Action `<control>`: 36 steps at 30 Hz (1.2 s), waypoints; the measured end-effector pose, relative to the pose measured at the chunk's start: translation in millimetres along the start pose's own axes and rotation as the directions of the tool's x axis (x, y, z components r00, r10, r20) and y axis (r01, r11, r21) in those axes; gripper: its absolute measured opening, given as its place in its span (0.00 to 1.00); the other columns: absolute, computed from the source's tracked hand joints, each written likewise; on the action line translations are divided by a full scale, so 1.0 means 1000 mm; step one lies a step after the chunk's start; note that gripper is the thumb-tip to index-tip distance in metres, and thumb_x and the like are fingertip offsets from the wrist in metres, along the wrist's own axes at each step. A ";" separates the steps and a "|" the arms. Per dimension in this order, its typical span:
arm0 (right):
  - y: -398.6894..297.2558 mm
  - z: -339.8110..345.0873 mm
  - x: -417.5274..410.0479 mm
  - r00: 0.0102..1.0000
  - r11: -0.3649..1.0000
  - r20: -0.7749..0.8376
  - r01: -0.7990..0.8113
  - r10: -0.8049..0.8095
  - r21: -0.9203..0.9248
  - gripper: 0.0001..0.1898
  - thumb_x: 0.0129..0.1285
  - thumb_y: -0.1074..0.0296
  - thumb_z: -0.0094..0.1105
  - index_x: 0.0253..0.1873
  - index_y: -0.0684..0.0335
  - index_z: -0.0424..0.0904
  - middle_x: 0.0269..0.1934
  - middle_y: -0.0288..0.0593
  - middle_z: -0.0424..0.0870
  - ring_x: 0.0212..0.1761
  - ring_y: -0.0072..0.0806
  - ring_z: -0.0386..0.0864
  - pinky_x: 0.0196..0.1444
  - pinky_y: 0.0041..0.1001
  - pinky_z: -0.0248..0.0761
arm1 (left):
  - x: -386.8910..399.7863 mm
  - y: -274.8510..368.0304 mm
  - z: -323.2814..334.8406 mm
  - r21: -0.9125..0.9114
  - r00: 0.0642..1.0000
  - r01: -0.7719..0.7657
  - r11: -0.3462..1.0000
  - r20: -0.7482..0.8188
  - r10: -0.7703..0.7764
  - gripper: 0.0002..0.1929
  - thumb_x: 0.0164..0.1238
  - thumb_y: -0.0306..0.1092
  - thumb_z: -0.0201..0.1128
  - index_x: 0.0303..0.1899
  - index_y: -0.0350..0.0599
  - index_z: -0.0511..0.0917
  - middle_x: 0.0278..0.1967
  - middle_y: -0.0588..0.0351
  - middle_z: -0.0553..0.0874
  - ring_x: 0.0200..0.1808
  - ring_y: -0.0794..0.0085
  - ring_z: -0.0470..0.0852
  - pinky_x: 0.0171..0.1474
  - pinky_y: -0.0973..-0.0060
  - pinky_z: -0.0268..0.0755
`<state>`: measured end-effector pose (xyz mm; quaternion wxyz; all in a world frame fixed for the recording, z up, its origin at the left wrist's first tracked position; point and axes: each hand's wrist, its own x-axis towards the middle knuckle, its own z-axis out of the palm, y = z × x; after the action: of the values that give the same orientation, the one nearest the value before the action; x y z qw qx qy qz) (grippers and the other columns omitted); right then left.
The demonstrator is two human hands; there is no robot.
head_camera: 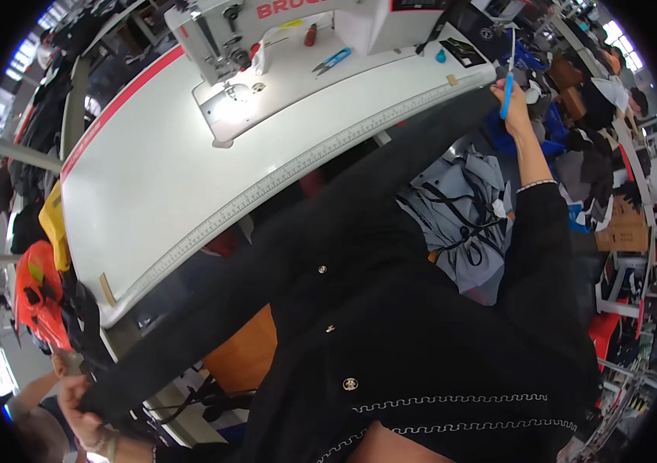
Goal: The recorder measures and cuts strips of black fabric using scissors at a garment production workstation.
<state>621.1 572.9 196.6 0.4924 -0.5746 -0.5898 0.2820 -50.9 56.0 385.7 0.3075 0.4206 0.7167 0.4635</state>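
A long piece of black fabric (305, 214) is stretched between my two hands, across my front and along the sewing table's near edge. My left hand (80, 411), at the lower left, is closed on one end of it. At the upper right my right hand (516, 107) pinches the other end and also holds scissors with blue handles (508, 87), blades pointing up. Beyond the cloth stands a white sewing machine (207, 40), its lamp lit over the needle plate (230, 110). Blue thread snips (333, 61) and a small red-handled tool (310, 36) lie on the machine bed.
A measuring tape (282, 168) runs along the front edge of the white table (137, 156). Grey garments with black straps (461, 214) are heaped at the right below it. An orange bag (42, 295) hangs at the left, near another person's arm (36, 385). Cardboard boxes (624, 226) stand far right.
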 end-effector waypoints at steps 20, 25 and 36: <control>0.003 0.101 -0.023 0.978 0.947 -0.029 -0.195 0.209 0.255 0.13 0.45 0.77 0.67 0.37 0.65 0.73 0.29 0.37 0.75 0.31 0.23 0.72 0.35 0.21 0.64 | 0.073 -0.106 -0.034 0.337 0.975 0.184 0.923 0.058 -0.215 0.05 0.57 0.25 0.61 0.28 0.40 0.72 0.22 0.68 0.71 0.26 0.86 0.67 0.31 0.87 0.58; 0.018 0.115 -0.016 0.932 0.892 -0.194 -0.212 0.308 0.399 0.15 0.43 0.80 0.68 0.36 0.65 0.72 0.30 0.38 0.75 0.32 0.25 0.74 0.34 0.22 0.64 | 0.087 -0.117 -0.028 0.382 0.989 0.145 0.913 -0.025 -0.147 0.06 0.58 0.24 0.60 0.26 0.40 0.72 0.22 0.68 0.71 0.26 0.87 0.66 0.30 0.87 0.57; 0.021 0.109 -0.002 0.888 0.888 -0.210 -0.334 0.409 0.315 0.14 0.43 0.79 0.70 0.37 0.72 0.76 0.32 0.43 0.81 0.34 0.27 0.78 0.41 0.26 0.68 | 0.115 -0.122 -0.013 0.413 0.982 0.149 0.898 0.043 -0.182 0.06 0.60 0.26 0.60 0.26 0.39 0.73 0.21 0.70 0.70 0.24 0.88 0.64 0.28 0.87 0.55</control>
<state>530.8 600.2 138.4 0.5782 -0.6380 -0.3507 0.3682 -152.7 126.3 271.8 0.2800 0.4313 0.8178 0.2585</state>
